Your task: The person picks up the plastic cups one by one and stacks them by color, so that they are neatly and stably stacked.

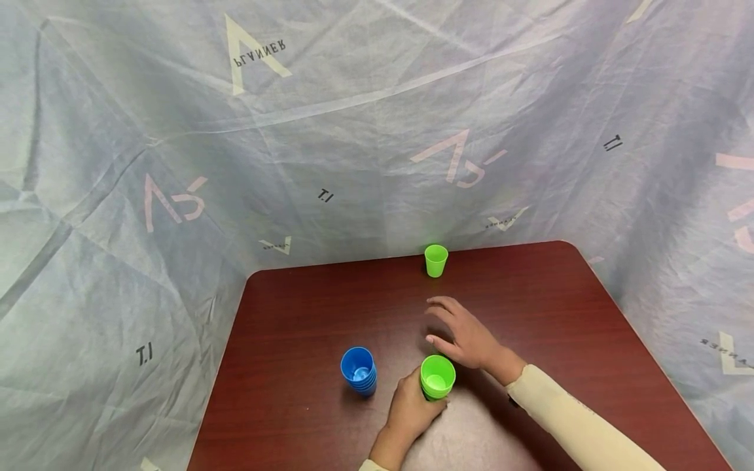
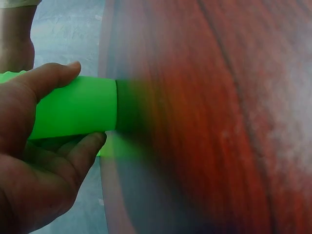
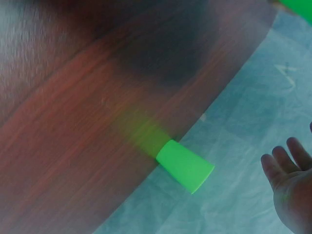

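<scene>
My left hand (image 1: 412,407) grips a nested stack of green cups (image 1: 438,376) near the front of the table. In the left wrist view, the thumb and fingers curl round the green cup (image 2: 80,105). My right hand (image 1: 469,337) hovers just beyond that stack, its fingers loosely bent with nothing in them. Toward the far edge stands a single green cup (image 1: 436,261), upright and apart from both hands; the right wrist view shows this cup (image 3: 185,165) too. Left of my left hand, a stack of blue cups (image 1: 359,371) stands upright, untouched.
The dark red wooden table (image 1: 306,307) has rounded far corners. Grey-white printed sheeting (image 1: 365,157) hangs behind it and along both sides, close to the far edge.
</scene>
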A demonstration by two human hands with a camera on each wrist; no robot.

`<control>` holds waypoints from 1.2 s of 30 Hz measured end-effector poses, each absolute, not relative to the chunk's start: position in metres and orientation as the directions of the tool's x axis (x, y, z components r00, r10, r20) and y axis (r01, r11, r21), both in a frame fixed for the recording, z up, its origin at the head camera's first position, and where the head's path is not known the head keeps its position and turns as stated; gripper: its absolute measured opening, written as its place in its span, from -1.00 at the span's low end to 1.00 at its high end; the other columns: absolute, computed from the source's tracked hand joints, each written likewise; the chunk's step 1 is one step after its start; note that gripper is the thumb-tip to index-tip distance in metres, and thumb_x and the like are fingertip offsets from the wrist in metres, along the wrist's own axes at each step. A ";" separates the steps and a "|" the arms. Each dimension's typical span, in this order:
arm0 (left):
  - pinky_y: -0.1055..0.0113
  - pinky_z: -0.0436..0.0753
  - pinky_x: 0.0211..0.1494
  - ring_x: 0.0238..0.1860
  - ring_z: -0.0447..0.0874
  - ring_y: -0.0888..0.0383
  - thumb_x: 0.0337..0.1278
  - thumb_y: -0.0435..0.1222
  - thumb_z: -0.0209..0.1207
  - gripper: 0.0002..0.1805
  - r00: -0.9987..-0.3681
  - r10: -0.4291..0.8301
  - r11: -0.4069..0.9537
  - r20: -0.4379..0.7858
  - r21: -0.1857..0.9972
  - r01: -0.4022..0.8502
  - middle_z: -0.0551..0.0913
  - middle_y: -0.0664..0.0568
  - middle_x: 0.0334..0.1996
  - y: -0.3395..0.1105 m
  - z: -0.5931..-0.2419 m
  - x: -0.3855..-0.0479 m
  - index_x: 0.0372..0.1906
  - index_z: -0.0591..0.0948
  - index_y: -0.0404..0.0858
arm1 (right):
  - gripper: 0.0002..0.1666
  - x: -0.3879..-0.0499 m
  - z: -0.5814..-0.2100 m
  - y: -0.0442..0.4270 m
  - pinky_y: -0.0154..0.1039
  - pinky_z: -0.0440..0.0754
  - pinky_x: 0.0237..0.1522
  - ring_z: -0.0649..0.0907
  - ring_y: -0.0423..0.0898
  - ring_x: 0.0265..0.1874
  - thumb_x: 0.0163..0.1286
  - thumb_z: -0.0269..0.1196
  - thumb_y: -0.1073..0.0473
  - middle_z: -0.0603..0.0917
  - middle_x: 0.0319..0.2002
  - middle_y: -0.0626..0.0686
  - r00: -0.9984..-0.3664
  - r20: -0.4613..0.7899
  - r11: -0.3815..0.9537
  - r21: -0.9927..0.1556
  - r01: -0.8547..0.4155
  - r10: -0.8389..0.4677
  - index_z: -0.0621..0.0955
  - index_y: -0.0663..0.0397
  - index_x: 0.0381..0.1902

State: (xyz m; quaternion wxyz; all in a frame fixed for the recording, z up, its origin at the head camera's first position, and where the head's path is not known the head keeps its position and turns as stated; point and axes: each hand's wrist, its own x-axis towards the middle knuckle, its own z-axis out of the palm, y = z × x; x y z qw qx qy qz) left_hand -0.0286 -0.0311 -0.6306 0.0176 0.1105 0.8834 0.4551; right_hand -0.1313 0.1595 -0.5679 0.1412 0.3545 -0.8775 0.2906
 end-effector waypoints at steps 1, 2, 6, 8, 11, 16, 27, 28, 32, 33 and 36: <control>0.17 0.74 0.13 0.02 0.79 0.23 -0.22 -0.26 0.66 -0.27 -0.976 0.209 0.564 0.069 0.807 0.178 0.84 0.12 -0.04 -0.031 -0.631 -0.029 0.20 0.65 -0.06 | -0.45 -0.134 -0.568 0.160 0.17 0.58 0.33 0.53 0.10 0.40 0.46 0.36 -0.09 0.51 0.41 0.14 -0.719 0.446 0.590 -0.413 -0.694 -0.533 0.58 0.03 0.28; 0.16 0.74 0.13 0.02 0.79 0.23 -0.22 -0.26 0.66 -0.27 -0.976 0.206 0.566 0.067 0.806 0.175 0.84 0.11 -0.04 -0.031 -0.631 -0.029 0.20 0.65 -0.07 | -0.43 -0.137 -0.568 0.161 0.19 0.57 0.34 0.51 0.12 0.43 0.46 0.36 -0.09 0.49 0.44 0.15 -0.730 0.437 0.602 -0.416 -0.681 -0.524 0.57 0.04 0.30; 0.17 0.75 0.11 0.00 0.80 0.22 -0.22 -0.24 0.67 -0.28 -0.978 0.200 0.572 0.058 0.804 0.165 0.84 0.09 -0.04 -0.030 -0.630 -0.029 0.19 0.65 -0.08 | -0.37 -0.149 -0.571 0.164 0.26 0.51 0.40 0.43 0.20 0.52 0.46 0.36 -0.08 0.44 0.51 0.20 -0.761 0.418 0.644 -0.410 -0.646 -0.497 0.55 0.07 0.36; 0.17 0.75 0.09 -0.01 0.80 0.22 -0.23 -0.24 0.66 -0.29 -0.978 0.199 0.572 0.059 0.803 0.165 0.85 0.09 -0.05 -0.031 -0.630 -0.029 0.17 0.66 -0.09 | -0.35 -0.154 -0.573 0.165 0.27 0.48 0.44 0.40 0.23 0.54 0.46 0.36 -0.09 0.42 0.53 0.21 -0.766 0.414 0.654 -0.406 -0.638 -0.491 0.54 0.07 0.38; 0.18 0.75 0.10 -0.01 0.80 0.23 -0.22 -0.24 0.66 -0.30 -0.979 0.199 0.570 0.055 0.806 0.161 0.85 0.09 -0.05 -0.030 -0.629 -0.029 0.18 0.66 -0.09 | -0.34 -0.161 -0.575 0.166 0.29 0.44 0.46 0.39 0.26 0.55 0.46 0.36 -0.08 0.40 0.55 0.23 -0.763 0.420 0.657 -0.396 -0.642 -0.492 0.53 0.09 0.40; 0.18 0.74 0.10 0.00 0.79 0.24 -0.20 -0.24 0.65 -0.32 -0.979 0.198 0.569 0.040 0.809 0.148 0.84 0.09 -0.04 -0.030 -0.628 -0.029 0.16 0.67 -0.08 | -0.31 -0.170 -0.577 0.167 0.27 0.40 0.49 0.37 0.27 0.57 0.47 0.34 -0.10 0.37 0.57 0.23 -0.765 0.417 0.663 -0.391 -0.638 -0.490 0.52 0.12 0.42; 0.18 0.74 0.11 0.00 0.78 0.24 -0.20 -0.23 0.66 -0.34 -0.979 0.200 0.570 0.032 0.809 0.143 0.84 0.09 -0.04 -0.032 -0.630 -0.030 0.14 0.67 -0.09 | -0.25 -0.183 -0.580 0.163 0.30 0.31 0.55 0.30 0.35 0.60 0.47 0.32 -0.11 0.32 0.58 0.32 -0.782 0.383 0.699 -0.362 -0.617 -0.492 0.48 0.15 0.48; 0.18 0.74 0.11 0.00 0.78 0.25 -0.20 -0.23 0.66 -0.34 -0.979 0.199 0.571 0.031 0.809 0.142 0.84 0.10 -0.05 -0.032 -0.630 -0.030 0.13 0.67 -0.09 | -0.24 -0.185 -0.580 0.163 0.31 0.30 0.56 0.30 0.36 0.59 0.47 0.32 -0.10 0.32 0.59 0.33 -0.782 0.381 0.700 -0.361 -0.617 -0.492 0.48 0.16 0.48; 0.19 0.74 0.10 -0.01 0.78 0.26 -0.19 -0.22 0.66 -0.35 -0.979 0.203 0.567 0.026 0.812 0.140 0.84 0.10 -0.05 -0.032 -0.630 -0.030 0.13 0.67 -0.09 | -0.22 -0.191 -0.581 0.162 0.35 0.25 0.57 0.29 0.39 0.59 0.48 0.31 -0.11 0.29 0.59 0.37 -0.795 0.360 0.714 -0.359 -0.601 -0.489 0.46 0.16 0.50; 0.19 0.74 0.10 -0.01 0.78 0.26 -0.20 -0.22 0.66 -0.35 -0.979 0.204 0.567 0.026 0.812 0.140 0.84 0.11 -0.05 -0.033 -0.630 -0.030 0.12 0.67 -0.09 | -0.22 -0.193 -0.581 0.162 0.36 0.23 0.58 0.28 0.40 0.60 0.49 0.30 -0.11 0.28 0.60 0.37 -0.800 0.352 0.718 -0.360 -0.595 -0.486 0.45 0.16 0.52; 0.19 0.74 0.08 -0.02 0.78 0.26 -0.20 -0.22 0.66 -0.36 -0.978 0.204 0.569 0.029 0.810 0.143 0.84 0.11 -0.06 -0.032 -0.630 -0.030 0.12 0.68 -0.10 | -0.20 -0.199 -0.583 0.163 0.38 0.20 0.59 0.23 0.40 0.62 0.51 0.27 -0.13 0.25 0.61 0.38 -0.817 0.325 0.737 -0.357 -0.573 -0.477 0.41 0.14 0.55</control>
